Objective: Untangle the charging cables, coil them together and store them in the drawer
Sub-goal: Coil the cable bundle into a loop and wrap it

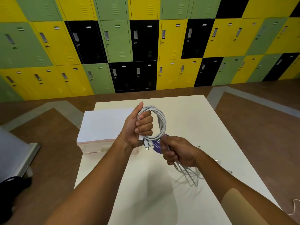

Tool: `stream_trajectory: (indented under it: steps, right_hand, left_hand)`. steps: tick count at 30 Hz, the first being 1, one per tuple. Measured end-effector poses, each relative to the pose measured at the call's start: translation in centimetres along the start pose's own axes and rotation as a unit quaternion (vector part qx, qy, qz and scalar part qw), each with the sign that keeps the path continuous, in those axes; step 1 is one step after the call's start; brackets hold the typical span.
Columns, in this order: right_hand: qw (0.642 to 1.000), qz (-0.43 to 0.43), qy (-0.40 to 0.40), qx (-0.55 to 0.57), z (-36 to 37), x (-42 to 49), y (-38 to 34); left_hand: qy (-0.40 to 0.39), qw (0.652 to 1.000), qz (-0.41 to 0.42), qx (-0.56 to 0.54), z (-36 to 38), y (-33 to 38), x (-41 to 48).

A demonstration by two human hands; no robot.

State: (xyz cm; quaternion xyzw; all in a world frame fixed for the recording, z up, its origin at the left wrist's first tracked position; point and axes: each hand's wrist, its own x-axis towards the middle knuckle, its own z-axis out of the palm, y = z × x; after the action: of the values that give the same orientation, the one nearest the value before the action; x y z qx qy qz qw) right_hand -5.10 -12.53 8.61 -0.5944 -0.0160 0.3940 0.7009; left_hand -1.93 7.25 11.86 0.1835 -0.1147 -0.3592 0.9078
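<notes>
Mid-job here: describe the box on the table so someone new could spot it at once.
Find the cream table in front of the coloured lockers. At its left edge, beside the left hand gripping the cable coil, sits the box. It is the only blocky thing there, with a flat white top and pale pink sides.

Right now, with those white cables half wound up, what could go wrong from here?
1. The loose ends trailing below the right hand look bunched; they could snag or knot as they feed into the coil.
2. The left hand grips only one side of the coil, so loops might spring loose.
3. The plugs dangle under that hand and could catch in the turns.
</notes>
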Motion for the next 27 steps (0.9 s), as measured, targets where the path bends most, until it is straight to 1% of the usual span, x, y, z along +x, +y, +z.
stream_trajectory:
  steps: [1,2,3,4,5,7,8,9,10,11,12,13,14,16,17,18,19,21,22,25,27]
  right_hand:
    - [0.999,-0.009,0.037,-0.018,0.3,0.3,0.0]
    - [0.994,-0.038,0.086,-0.064,0.6,0.7,0.2]
    - [0.977,-0.080,0.141,-0.139,0.9,0.9,0.4]
    - [0.943,-0.122,0.200,-0.234,1.2,1.1,0.7]
    - [0.898,-0.149,0.253,-0.329,1.4,1.3,1.1]
    - [0.810,-0.138,0.334,-0.462,1.9,1.5,1.8]
    - [0.773,-0.123,0.362,-0.507,2.0,1.5,2.1]
    - [0.745,-0.112,0.376,-0.539,2.1,1.6,2.3]
    - [0.728,-0.111,0.382,-0.558,2.0,1.8,2.6]
    - [0.718,-0.121,0.384,-0.568,1.8,1.9,2.8]
    - [0.717,-0.138,0.381,-0.568,1.6,1.9,3.0]
    - [0.727,-0.162,0.372,-0.554,1.4,1.9,3.3]
    - [0.751,-0.190,0.357,-0.522,1.1,1.9,3.7]
    - [0.837,-0.221,0.305,-0.396,0.6,2.1,4.5]
    - [0.880,-0.217,0.287,-0.309,0.6,2.2,4.7]
    - [0.911,-0.204,0.276,-0.229,0.7,2.3,4.7]
    - [0.928,-0.192,0.275,-0.163,0.8,2.4,4.5]
    - [0.942,-0.174,0.274,-0.081,0.7,2.3,3.8]
    - [0.952,-0.164,0.256,-0.044,0.5,2.1,3.3]
    - [0.981,-0.122,0.144,0.052,-0.2,1.0,2.1]
    - [0.989,-0.090,0.077,0.086,-0.6,0.2,1.5]
  left_hand:
    - [0.003,1.000,0.008,-0.003,-0.1,0.0,0.1]
    - [0.009,1.000,0.016,-0.005,-0.3,0.0,0.1]
    - [0.019,0.999,0.026,-0.007,-0.3,-0.1,0.2]
    - [0.035,0.999,0.037,-0.008,-0.3,-0.1,0.3]
    - [0.056,0.997,0.050,-0.005,-0.1,-0.2,0.5]
    - [0.108,0.991,0.073,0.009,0.4,-0.4,0.8]
    - [0.135,0.987,0.083,0.019,0.7,-0.4,1.0]
    - [0.163,0.982,0.091,0.031,0.9,-0.6,1.1]
    - [0.188,0.976,0.099,0.045,1.1,-0.6,1.2]
    - [0.209,0.971,0.105,0.056,1.1,-0.7,1.2]
    - [0.222,0.967,0.110,0.063,1.0,-0.8,1.1]
    - [0.229,0.965,0.114,0.067,0.9,-0.8,1.0]
    - [0.232,0.963,0.116,0.069,0.8,-0.8,0.9]
    - [0.233,0.963,0.112,0.076,0.7,-0.7,0.6]
    - [0.233,0.963,0.108,0.082,0.6,-0.6,0.5]
    - [0.234,0.963,0.103,0.089,0.6,-0.6,0.4]
    - [0.232,0.963,0.098,0.096,0.5,-0.6,0.2]
    - [0.226,0.964,0.087,0.113,0.5,-0.5,0.0]
    - [0.223,0.964,0.084,0.120,0.5,-0.3,-0.1]
    - [0.204,0.969,0.068,0.124,0.6,0.1,-0.4]
    - [0.189,0.972,0.056,0.124,0.7,0.3,-0.4]
